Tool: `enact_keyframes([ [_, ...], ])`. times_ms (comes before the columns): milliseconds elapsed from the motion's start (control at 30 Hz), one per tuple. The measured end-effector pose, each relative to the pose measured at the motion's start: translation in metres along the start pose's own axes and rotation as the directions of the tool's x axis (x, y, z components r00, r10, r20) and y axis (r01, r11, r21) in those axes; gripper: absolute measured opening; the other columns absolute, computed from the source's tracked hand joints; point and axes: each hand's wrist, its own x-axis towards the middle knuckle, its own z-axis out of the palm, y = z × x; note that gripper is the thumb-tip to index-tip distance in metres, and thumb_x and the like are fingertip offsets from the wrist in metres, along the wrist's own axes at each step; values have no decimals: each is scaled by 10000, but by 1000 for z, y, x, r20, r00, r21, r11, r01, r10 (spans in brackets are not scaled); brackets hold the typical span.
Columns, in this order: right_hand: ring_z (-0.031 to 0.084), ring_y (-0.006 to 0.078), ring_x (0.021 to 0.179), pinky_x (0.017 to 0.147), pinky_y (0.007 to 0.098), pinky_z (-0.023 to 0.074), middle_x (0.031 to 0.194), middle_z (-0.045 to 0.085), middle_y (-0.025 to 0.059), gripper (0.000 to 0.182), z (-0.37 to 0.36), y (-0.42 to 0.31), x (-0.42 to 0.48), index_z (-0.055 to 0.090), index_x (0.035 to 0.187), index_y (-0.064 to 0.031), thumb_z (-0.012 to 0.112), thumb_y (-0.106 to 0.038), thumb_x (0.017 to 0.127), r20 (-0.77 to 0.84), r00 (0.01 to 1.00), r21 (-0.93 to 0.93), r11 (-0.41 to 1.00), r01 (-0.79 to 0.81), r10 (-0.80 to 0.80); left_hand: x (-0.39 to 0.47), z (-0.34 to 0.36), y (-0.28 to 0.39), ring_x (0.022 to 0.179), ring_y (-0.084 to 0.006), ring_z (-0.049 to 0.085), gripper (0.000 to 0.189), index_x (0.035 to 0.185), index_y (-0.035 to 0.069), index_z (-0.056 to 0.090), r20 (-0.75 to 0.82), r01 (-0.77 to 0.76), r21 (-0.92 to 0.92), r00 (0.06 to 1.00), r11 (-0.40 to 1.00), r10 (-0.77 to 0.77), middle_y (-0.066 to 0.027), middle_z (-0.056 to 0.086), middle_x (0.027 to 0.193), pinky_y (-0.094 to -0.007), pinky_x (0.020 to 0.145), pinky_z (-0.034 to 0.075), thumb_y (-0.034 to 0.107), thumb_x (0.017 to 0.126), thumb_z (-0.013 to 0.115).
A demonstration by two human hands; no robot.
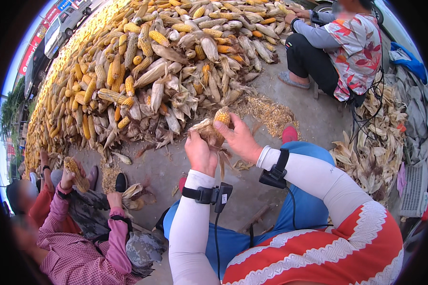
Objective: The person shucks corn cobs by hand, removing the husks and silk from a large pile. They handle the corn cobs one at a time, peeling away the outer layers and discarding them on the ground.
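Note:
Between my two hands is an ear of corn (pixel 222 117) with its yellow tip bare and dry husk (pixel 204 125) pulled down around its lower part. My left hand (pixel 200 153) grips the husk and the lower end of the ear. My right hand (pixel 239 138) has its thumb and fingers around the upper part, near the bare kernels. A strip of husk (pixel 222 165) hangs below, between the hands. Beyond them rises a large heap of corn ears (pixel 157 67), some bare and some in husk. Loose kernels (pixel 271 114) lie on the ground by my red shoe (pixel 289 133).
At the left, a co-worker in a pink checked top (pixel 82 242) holds a corn ear (pixel 76 174); another person sits behind. A co-worker in a floral top (pixel 356 50) sits at the upper right. Husks (pixel 371 153) are piled at the right beside a plastic crate (pixel 413 188).

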Motion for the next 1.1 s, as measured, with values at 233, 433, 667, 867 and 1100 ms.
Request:
enact_keyframes([
  [233, 592, 151, 873, 769, 319, 480, 956, 629, 68, 413, -26, 1, 16, 557, 1091, 0, 546, -390, 952, -166, 968, 342, 932, -123, 188, 25, -26, 26, 806, -208, 617, 273, 1090, 2, 528, -269, -108, -30, 958, 994, 96, -98, 614, 1004, -334, 632, 516, 208, 1011, 367],
  [433, 590, 124, 864, 720, 339, 492, 972, 610, 35, 374, -75, -8, 35, 541, 1095, -58, 522, -406, 961, -256, 915, 471, 866, -165, 313, 49, -73, 45, 884, -273, 639, 324, 1097, -15, 513, -320, -191, 21, 929, 981, 188, -141, 611, 1054, -408, 705, 562, 234, 1025, 319],
  [667, 571, 161, 985, 839, 435, 479, 1053, 595, 51, 347, -95, -28, 33, 545, 1082, -59, 560, -377, 945, -247, 892, 633, 760, -147, 378, 15, -49, 23, 799, -199, 629, 285, 1058, -7, 533, -7, 1, 510, 1000, 860, 3, -78, 626, 925, -338, 670, 523, 236, 1017, 389],
  [867, 569, 166, 997, 856, 445, 476, 1060, 594, 42, 356, -88, -34, 32, 546, 1109, -57, 583, -364, 934, -222, 916, 600, 787, -143, 335, 6, -66, -59, 796, -136, 600, 326, 1094, -58, 569, 238, -131, 945, 904, 299, -356, -74, 644, 917, -285, 712, 486, 236, 963, 520],
  [1100, 573, 158, 979, 838, 419, 481, 1049, 596, 35, 337, -80, -37, 25, 546, 1118, -70, 585, -349, 933, -158, 926, 569, 799, -198, 342, -28, -29, -32, 1125, -261, 546, 760, 1340, -29, 423, 319, -416, 910, 695, 3, -644, -204, 546, 1250, -326, 954, 445, 227, 728, 795],
])
